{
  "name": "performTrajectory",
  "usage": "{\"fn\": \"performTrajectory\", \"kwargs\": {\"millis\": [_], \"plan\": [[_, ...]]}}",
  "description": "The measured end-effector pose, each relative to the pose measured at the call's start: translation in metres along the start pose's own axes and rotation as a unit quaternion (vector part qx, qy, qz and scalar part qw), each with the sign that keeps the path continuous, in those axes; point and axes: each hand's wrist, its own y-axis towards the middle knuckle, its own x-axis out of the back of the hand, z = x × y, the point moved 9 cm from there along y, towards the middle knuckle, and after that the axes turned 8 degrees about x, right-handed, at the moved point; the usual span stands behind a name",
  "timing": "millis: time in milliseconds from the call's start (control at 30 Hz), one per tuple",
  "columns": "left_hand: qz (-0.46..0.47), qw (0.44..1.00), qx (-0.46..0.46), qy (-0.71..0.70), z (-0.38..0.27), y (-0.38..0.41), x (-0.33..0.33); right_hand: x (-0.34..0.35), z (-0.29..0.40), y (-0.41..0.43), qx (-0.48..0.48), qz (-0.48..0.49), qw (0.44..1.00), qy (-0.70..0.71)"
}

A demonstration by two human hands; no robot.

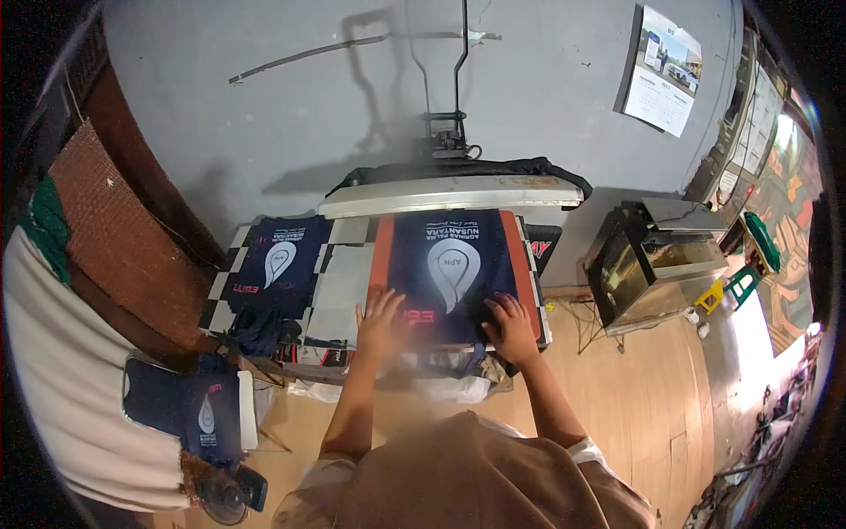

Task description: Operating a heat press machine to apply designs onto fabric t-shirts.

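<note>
A navy cloth bag (416, 271) lies flat on an orange-red pad (380, 248), bearing a white teardrop emblem and printed writing. At its front left edge rests my left hand (380, 317), fingers spread over the cloth and the pad. My right hand (512, 327) touches the front right part of the bag, fingers bent and thumb apart. Directly behind the pad is the wide pale platen of a heat press (456, 195), with a dark cover along its top. To the left, a stack of similar printed navy bags (277, 264) lies on the checkered tabletop (340, 231).
More navy bags (215, 416) lie on a chair at lower left, near a phone (251, 488). A metal lever frame (458, 79) rises behind the press against the grey wall. A glass tank (651, 271) stands at right, and clear plastic (456, 389) hangs under the table front.
</note>
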Motion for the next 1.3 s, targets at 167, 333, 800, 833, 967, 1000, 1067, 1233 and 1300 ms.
{"fn": "performTrajectory", "kwargs": {"millis": [167,333,800,833,967,1000,1067,1233,1300], "plan": [[0.06,0.997,0.037,0.041,0.022,-0.007,-0.021,-0.015,-0.01,-0.011,-0.02,0.039,0.999,-0.01],[0.062,0.997,0.031,0.029,0.016,0.001,-0.008,-0.007,-0.013,-0.005,-0.046,0.072,0.996,0.01],[0.122,0.981,-0.149,-0.029,-0.045,0.087,-0.095,-0.1,-0.032,0.077,0.01,0.06,0.997,-0.048],[0.133,0.98,-0.15,-0.019,-0.042,0.089,-0.102,-0.101,-0.036,0.076,0.01,0.059,0.997,-0.051],[0.119,0.988,-0.094,0.028,0.01,0.102,-0.101,-0.095,-0.066,0.071,-0.034,0.066,0.995,-0.065],[0.122,0.99,-0.07,0.02,0.025,0.106,-0.097,-0.089,-0.076,0.068,-0.05,0.053,0.995,-0.071],[0.114,0.992,-0.039,0.03,0.05,0.111,-0.084,-0.078,-0.085,0.072,-0.087,0.061,0.99,-0.093],[0.079,0.996,0.024,0.046,0.066,0.129,-0.072,-0.077,-0.116,0.083,-0.169,0.05,0.97,-0.168],[0.071,0.997,0.011,0.027,0.062,0.132,-0.077,-0.091,-0.113,0.095,-0.14,0.047,0.977,-0.156]]}}
